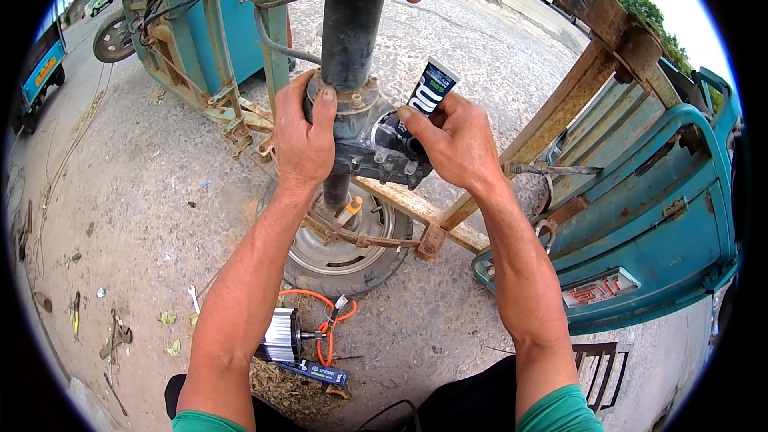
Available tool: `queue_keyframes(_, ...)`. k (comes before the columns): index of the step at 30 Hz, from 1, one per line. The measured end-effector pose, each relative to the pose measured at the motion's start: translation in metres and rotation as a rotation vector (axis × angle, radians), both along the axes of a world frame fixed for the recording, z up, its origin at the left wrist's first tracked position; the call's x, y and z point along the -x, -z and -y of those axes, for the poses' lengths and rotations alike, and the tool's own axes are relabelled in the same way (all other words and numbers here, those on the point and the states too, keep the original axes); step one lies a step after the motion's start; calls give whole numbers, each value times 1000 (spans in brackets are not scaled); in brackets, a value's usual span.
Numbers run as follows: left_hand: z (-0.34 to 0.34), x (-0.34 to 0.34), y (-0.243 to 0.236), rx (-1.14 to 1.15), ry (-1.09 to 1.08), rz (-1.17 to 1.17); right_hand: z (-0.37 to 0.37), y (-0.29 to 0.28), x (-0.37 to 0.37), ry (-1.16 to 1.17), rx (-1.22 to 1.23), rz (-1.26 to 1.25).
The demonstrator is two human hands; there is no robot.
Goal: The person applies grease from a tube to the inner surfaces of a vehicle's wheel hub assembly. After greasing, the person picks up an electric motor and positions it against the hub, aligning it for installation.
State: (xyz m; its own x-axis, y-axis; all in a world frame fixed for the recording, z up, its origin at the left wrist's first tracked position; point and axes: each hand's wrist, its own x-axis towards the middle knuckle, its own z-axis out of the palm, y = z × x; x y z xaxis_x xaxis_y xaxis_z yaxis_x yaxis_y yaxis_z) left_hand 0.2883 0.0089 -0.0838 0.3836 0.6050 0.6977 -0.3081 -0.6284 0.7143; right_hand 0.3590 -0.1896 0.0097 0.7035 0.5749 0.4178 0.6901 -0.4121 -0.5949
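Toward the near edge of the ground (160, 216), a silver motor (280, 334) is lying against a blue box (308, 370), with an orange cable (352, 314) looping beside it; a wrench (194, 300) is resting to its left, presumably for easy reach. Farther out, a wheel (370, 278) is showing below the gear housing (364, 152). The left hand (300, 132) is gripping the housing's left edge, thumb on top and fingertips out of sight, probably to steady it. The right hand (460, 144) is pinching a black tube (433, 86) over the housing's right edge; its wide end is pointing up, seemingly so the nozzle faces the metal, though whether paste is coming out I cannot tell. Beyond, the axle (352, 24) is standing upright, and a teal vehicle body (640, 232) is apparently lying tipped, which would be exposing these parts.
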Motion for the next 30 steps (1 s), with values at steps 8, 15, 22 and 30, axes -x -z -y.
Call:
queue_keyframes(8, 0, -1, 0, 2, -2, 9, -3, 0, -6, 29, 20, 15)
queue_keyframes(15, 0, -1, 1, 9, 6, 22, -6, -3, -8, 54, 53, 31)
queue_keyframes(22, 0, -1, 0, 1, -2, -1, -4, -2, -8, 42, 12, 20)
queue_keyframes(30, 0, 0, 0, -1, -6, -9, -2, -1, -9, 49, 21, 15)
